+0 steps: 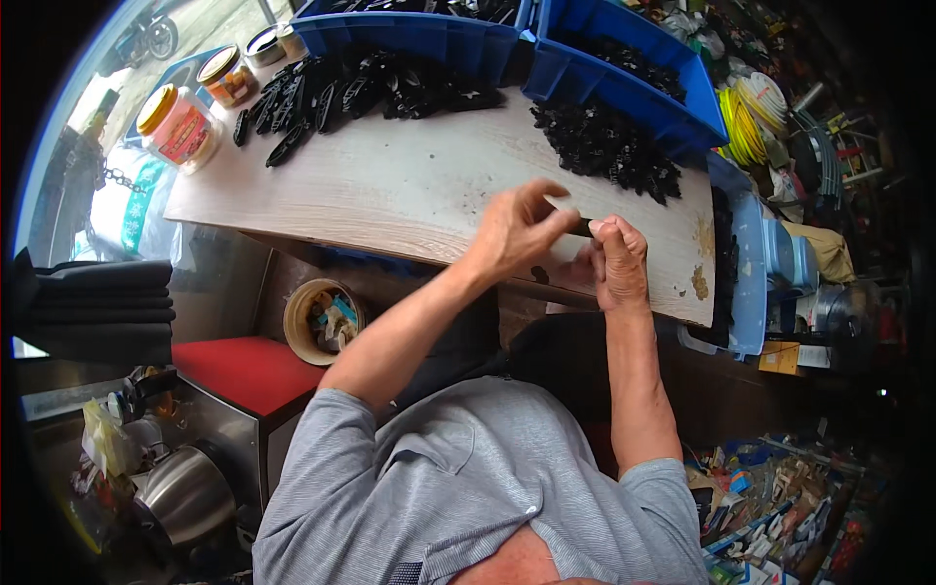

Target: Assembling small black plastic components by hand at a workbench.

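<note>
Both my hands meet above the near edge of the pale wood-grain table (409,195). A small dark part (583,228) shows between them, mostly covered by fingers, so its exact kind is hidden. My right hand (620,258) is closed around it, thumb on top. From the other side my left hand (517,229) pinches at its end with bent fingers. Beyond, at the right, lies a heap of small black parts (609,146). Long black plastic pieces (327,102) are piled along the table's far left side.
Two blue crates (419,37) with black parts stand along the far edge. Jars with yellow lids (180,127) sit at the left corner. Below the table is a bin (295,327) with scraps, beside a red-topped cabinet (239,372). A light-blue tub (749,263) stands at the right.
</note>
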The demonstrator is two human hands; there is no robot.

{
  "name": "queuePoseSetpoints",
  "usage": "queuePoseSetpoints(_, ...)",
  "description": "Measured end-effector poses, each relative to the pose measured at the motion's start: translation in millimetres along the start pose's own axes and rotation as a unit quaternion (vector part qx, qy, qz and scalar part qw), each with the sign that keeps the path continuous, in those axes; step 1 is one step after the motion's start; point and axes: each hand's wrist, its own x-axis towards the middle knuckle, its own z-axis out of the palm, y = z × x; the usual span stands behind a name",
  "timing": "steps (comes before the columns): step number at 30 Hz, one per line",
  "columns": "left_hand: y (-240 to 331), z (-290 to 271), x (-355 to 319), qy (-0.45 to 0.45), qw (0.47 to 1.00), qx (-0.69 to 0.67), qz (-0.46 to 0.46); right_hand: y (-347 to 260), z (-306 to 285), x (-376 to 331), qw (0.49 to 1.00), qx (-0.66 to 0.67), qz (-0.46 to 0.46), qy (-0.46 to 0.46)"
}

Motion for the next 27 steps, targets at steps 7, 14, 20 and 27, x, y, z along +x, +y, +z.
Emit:
queuePoseSetpoints(7,-14,-89,97,0.187,0.733,0.634,0.162,-14,-72,16,0.98,0.097,0.024,0.174)
queuePoseSetpoints(14,-16,-89,88,0.165,0.66,0.691,0.242,-41,-140,31,0.922,0.056,0.05,0.38)
queuePoseSetpoints(20,-21,-93,73,0.068,0.703,0.662,0.25,-33,-128,55,0.948,-0.115,0.124,0.269)
queuePoseSetpoints(27,-10,-78,41,-0.03,0.734,0.594,0.327,-39,-106,70,0.913,-0.307,0.137,0.232)
